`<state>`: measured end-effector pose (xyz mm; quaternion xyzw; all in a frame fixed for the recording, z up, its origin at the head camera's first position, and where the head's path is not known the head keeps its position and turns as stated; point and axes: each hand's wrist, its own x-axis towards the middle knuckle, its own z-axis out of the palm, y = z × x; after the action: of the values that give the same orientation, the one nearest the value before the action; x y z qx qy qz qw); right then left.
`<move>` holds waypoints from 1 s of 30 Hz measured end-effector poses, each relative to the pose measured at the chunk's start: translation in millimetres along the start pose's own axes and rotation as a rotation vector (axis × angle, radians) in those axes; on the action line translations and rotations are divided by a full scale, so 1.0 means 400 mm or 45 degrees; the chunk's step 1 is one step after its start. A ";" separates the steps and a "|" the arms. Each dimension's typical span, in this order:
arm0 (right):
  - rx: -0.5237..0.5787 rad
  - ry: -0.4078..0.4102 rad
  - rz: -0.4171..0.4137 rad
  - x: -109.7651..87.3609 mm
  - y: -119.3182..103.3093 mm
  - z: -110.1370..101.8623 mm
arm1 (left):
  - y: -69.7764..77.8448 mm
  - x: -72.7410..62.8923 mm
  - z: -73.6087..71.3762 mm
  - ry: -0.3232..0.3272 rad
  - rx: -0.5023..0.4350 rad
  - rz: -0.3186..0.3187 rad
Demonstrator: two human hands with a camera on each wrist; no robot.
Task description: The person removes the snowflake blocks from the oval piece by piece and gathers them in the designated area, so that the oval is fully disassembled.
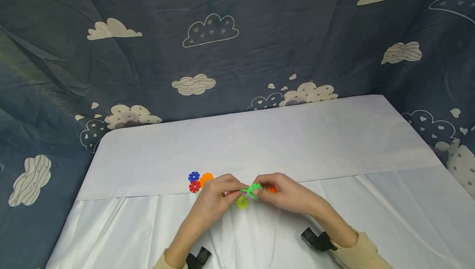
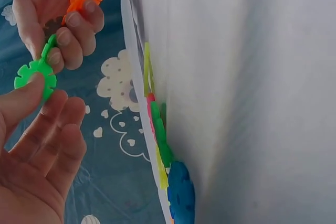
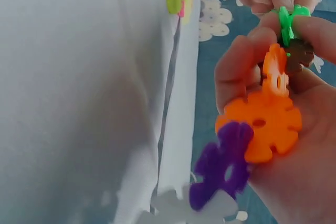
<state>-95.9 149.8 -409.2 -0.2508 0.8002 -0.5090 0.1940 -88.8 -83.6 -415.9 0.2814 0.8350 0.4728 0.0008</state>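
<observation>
Both hands meet above the front of the table in the head view. My left hand [image 1: 219, 195] pinches a green flower-shaped disc [image 2: 30, 78] between thumb and fingertips, its other fingers loosely bent. The right hand [image 1: 285, 192] pinches another green disc [image 3: 285, 26], which meets the left hand's disc edge to edge. From this one a chain of slotted discs runs back over the right palm: a brown disc [image 3: 300, 55], two orange discs [image 3: 262, 124], a purple disc [image 3: 221, 166] and a white disc [image 3: 173, 209] at the end. Fingers partly hide the chain.
Loose discs lie on the white-covered table [image 1: 259, 141]: a blue one [image 1: 193, 176], a red one [image 1: 194, 186], orange ones [image 1: 207, 177] and a yellow-green one [image 1: 242, 202]. Others are partly hidden behind the left hand. A dark cloud-patterned cloth [image 1: 156, 59] hangs behind the table.
</observation>
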 end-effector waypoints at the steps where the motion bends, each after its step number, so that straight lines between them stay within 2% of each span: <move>1: -0.008 0.004 -0.012 0.000 0.002 0.001 | 0.000 0.000 0.000 0.002 0.002 0.002; 9: -0.098 0.119 -0.052 0.000 0.010 0.012 | -0.004 -0.001 -0.001 0.049 0.032 0.043; 12: -0.118 0.145 -0.039 0.002 0.011 0.016 | -0.007 -0.001 -0.003 0.045 0.044 0.027; 22: -0.163 0.204 -0.009 0.005 0.011 0.015 | -0.016 0.001 -0.020 -0.030 0.089 -0.161; 30: -0.176 0.237 0.015 0.005 0.009 0.011 | -0.032 -0.002 -0.039 -0.219 0.054 -0.323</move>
<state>-95.9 146.6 -414.4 -0.2104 0.8496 -0.4724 0.1041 -98.1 -101.4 -417.7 0.2132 0.8704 0.4255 0.1259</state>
